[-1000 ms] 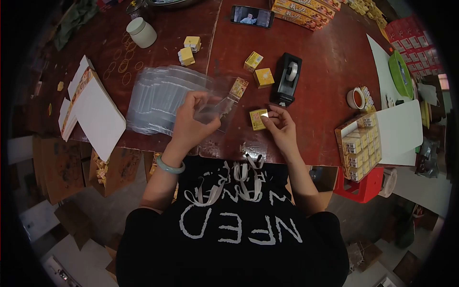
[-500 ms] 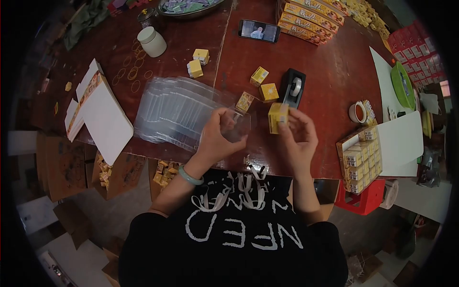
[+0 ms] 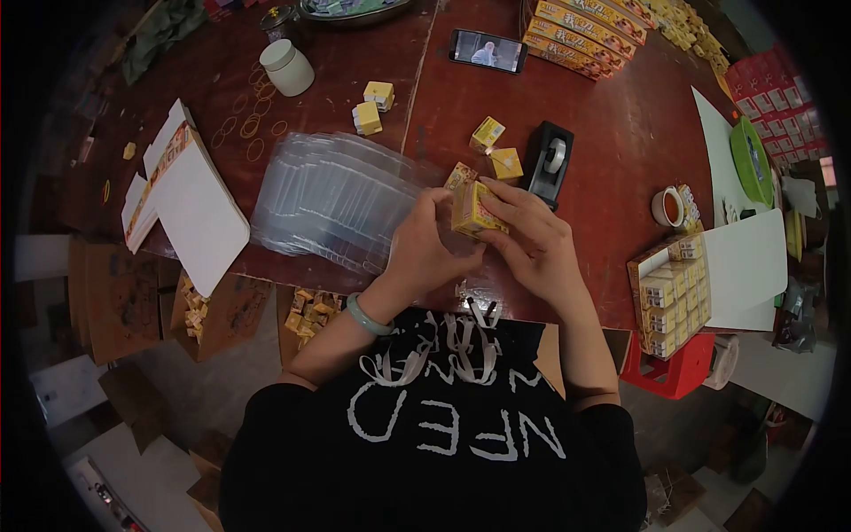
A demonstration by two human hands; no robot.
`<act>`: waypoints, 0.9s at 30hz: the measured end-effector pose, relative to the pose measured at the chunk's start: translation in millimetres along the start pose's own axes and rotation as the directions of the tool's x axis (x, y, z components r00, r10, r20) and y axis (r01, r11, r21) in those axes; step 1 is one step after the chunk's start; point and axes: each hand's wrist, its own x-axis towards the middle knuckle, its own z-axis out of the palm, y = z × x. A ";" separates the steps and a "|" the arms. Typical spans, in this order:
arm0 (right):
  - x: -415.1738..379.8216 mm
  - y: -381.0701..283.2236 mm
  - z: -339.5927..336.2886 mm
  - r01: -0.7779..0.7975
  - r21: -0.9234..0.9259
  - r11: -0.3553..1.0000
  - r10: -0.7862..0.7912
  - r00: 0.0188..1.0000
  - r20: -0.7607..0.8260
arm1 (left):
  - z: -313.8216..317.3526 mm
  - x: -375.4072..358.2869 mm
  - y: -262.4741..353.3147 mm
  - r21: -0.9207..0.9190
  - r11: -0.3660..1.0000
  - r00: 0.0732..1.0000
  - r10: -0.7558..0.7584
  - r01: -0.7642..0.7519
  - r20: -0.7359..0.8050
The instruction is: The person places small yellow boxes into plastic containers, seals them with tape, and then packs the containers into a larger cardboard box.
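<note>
My right hand grips a small yellow printed box, fingers over its top and thumb below. Curled around the other end, my left hand holds a clear plastic sleeve that overlaps the box in this view; most of the sleeve is hidden. Just beyond the hands lie two small yellow boxes, and another pokes out behind the held one. A black tape dispenser stands right of them. Overlapping flat clear plastic sleeves spread out beside my left hand.
On the left are a white card carton, rubber bands and a white jar. A phone and stacked printed cartons sit at the back. At right, a display box of small boxes stands near a cup.
My right hand has brought the yellow box leftward to my left hand, and box and clear sleeve now meet. My left hand has shifted slightly right.
</note>
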 end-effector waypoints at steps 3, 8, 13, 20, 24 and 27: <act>2.1 2.8 -0.1 -0.030 0.055 0.998 0.029 0.999 0.015 | 2.3 -1.3 -0.9 -0.014 1.000 1.000 0.013 -0.013 0.000; 3.5 1.7 4.0 0.150 -0.120 0.981 -0.151 0.989 0.001 | -0.6 2.5 10.9 -0.065 0.998 1.000 -0.014 0.014 0.000; -0.2 -0.4 3.9 0.184 -0.251 0.950 -0.190 0.982 0.001 | -1.9 4.2 15.3 -0.093 0.996 1.000 -0.009 0.010 0.013; -9.8 -1.6 27.8 -0.030 0.687 0.726 0.429 0.801 -0.418 | 0.0 -2.6 18.8 -0.306 0.935 0.983 0.178 -0.180 -0.034; -22.6 12.5 26.3 -0.379 0.909 0.171 0.533 0.812 0.238 | -0.3 -2.8 17.5 -0.115 0.952 0.954 0.293 -0.285 0.062; -18.7 8.9 28.2 -0.309 0.812 0.495 0.434 0.898 0.076 | 3.5 -9.7 15.1 -0.042 0.965 0.964 0.260 -0.258 0.055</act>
